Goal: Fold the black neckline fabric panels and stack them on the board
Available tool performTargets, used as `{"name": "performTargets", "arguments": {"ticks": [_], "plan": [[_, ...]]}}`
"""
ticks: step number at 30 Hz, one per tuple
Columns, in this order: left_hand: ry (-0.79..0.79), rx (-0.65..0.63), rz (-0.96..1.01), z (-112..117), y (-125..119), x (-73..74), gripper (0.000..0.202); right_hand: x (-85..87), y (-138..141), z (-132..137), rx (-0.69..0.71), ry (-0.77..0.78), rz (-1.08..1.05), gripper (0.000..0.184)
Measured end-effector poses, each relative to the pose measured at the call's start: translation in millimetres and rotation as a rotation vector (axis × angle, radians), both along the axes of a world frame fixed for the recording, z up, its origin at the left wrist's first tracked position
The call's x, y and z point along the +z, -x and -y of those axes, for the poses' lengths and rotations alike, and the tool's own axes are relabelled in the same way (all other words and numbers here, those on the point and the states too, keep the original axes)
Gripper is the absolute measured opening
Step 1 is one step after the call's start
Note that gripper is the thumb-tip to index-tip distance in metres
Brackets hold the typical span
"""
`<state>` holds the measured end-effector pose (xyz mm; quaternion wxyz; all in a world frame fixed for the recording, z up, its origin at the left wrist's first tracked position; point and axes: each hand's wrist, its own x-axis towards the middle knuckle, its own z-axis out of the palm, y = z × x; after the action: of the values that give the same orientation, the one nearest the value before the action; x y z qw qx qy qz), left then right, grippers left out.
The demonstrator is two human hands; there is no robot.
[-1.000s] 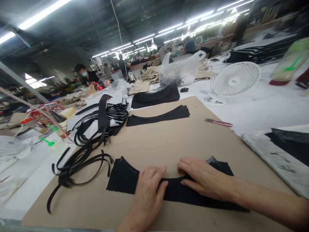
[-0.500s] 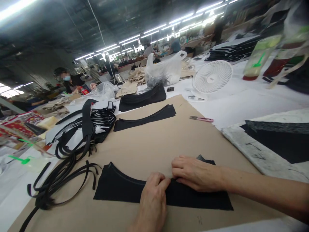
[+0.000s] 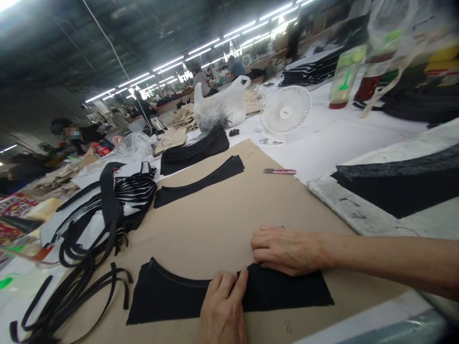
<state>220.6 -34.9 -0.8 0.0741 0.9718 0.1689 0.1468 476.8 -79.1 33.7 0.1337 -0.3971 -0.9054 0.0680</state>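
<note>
A black fabric piece (image 3: 172,298) with a curved upper edge lies flat on the brown paper sheet (image 3: 201,229) in front of me. A narrow folded strip runs along its curve. My left hand (image 3: 224,303) rests over the middle of the piece, fingers bent and fingertips at the curved edge. My right hand (image 3: 283,251) reaches in from the right, its curled fingers gripping the same edge just beyond the left hand. It hides the upper right part of the fabric. Farther off on the paper lies a similar black curved piece (image 3: 201,181).
Pink-handled thread snips (image 3: 279,171) lie near the paper's right edge. Black straps (image 3: 86,272) pile up at left. A stack of black pieces (image 3: 195,152), a white fan (image 3: 287,112) and a plastic bag (image 3: 222,105) stand behind. On the right, a whitish board (image 3: 333,200) bears black fabric.
The camera view has turned to the right. The grey-faced fabric flap that showed beyond my right hand is no longer visible. My hands stay at the curved edge.
</note>
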Motion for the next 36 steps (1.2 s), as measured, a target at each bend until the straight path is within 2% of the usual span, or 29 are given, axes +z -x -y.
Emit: {"name": "performTargets", "arguments": {"ticks": [5,11,14,17,22,24,28,30,32,36], "plan": [[-0.049,0.039,0.000,2,-3,-2.9,0.051,-1.7,-10,2,-0.010,-0.002,0.001,0.007],[-0.236,0.007,0.021,-1,-4,-4.4,0.050,-1.4,-17,4,-0.007,-0.023,0.024,0.007],[-0.146,-0.058,-0.002,-3,-8,-1.9,0.045,-0.7,-21,7,-0.019,-0.023,0.045,0.008],[-0.035,-0.060,-0.049,-2,-12,-0.3,0.044,0.6,-24,8,-0.045,-0.021,0.039,0.011],[-0.063,-0.043,-0.021,0,-14,-0.5,0.053,1.4,-28,5,-0.080,0.024,-0.016,0.013],[-0.053,-0.012,-0.004,1,-17,3.0,0.054,1.2,-29,3,-0.077,0.048,-0.035,0.014],[0.030,0.131,0.022,6,-34,15.6,0.031,0.4,-32,0,-0.064,0.081,-0.068,0.013],[0.057,0.182,0.049,9,-45,18.8,0.029,-0.2,-32,0,-0.059,0.084,-0.073,0.012],[0.064,0.177,0.082,13,-53,16.4,0.034,-0.9,-33,1,-0.055,0.079,-0.081,0.013],[0.001,0.129,0.117,20,-53,-0.5,0.039,-2.1,-32,2,-0.054,0.067,-0.080,0.013]]}}
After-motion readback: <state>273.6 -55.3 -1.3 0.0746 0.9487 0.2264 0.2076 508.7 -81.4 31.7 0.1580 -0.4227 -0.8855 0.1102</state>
